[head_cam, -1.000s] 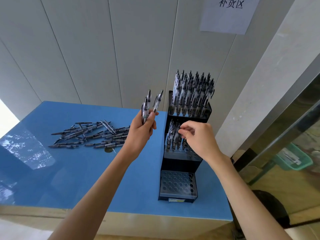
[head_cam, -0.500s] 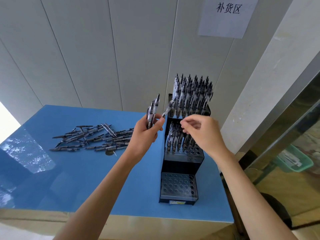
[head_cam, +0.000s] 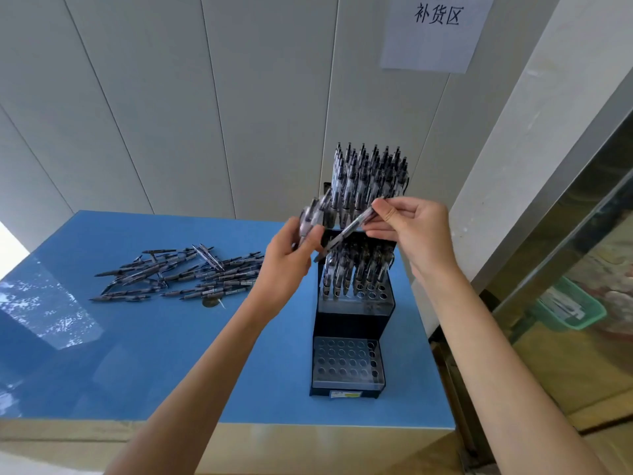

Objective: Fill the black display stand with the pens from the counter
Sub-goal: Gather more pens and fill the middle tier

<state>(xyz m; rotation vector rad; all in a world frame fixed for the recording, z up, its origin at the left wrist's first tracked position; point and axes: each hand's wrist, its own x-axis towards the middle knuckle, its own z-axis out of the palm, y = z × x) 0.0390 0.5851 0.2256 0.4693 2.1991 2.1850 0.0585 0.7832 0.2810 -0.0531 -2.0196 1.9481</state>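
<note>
Just drawn from the left hand's (head_cam: 291, 255) clutched bundle (head_cam: 313, 217) — one pen (head_cam: 346, 231), pinched by right hand (head_cam: 416, 231); bound for the stand's (head_cam: 352, 323) half-filled middle tier.

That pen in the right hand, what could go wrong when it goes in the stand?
1. The right hand pinches the pen slanted, tip low over the middle tier's standing pens. It may bump them, so straighten it first.
2. The left hand grips spare pens loosely beside the black display stand. One might slip out.
3. The open holes are few and close together, so the tip could miss.
</note>
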